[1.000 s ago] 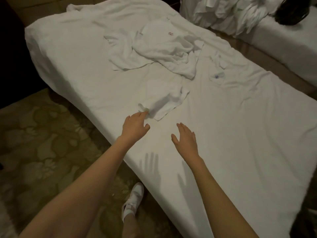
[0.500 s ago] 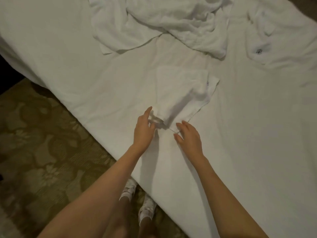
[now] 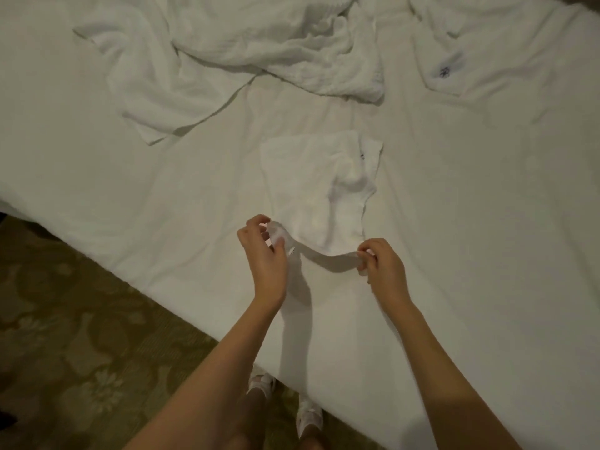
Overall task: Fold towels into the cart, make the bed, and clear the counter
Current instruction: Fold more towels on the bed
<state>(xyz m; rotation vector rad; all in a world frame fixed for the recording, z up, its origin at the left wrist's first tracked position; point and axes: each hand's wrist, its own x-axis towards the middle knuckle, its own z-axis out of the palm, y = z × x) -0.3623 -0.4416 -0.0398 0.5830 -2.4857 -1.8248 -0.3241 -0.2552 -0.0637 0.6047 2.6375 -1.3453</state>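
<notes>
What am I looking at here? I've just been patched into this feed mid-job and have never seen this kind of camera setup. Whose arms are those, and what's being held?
There is no machine: a person wears one wide-angle camera on the head, looking forward and down, so the two bare arms are the wearer's own. They stand on patterned carpet beside a bed covered by a white sheet. The left hand and right hand each pinch a near corner of a small white towel, lifting that edge while the rest lies on the sheet. Farther back lies a crumpled pile of bigger towels, and to the right another white cloth with a dark mark. The wearer's white shoes show at the bottom.
</notes>
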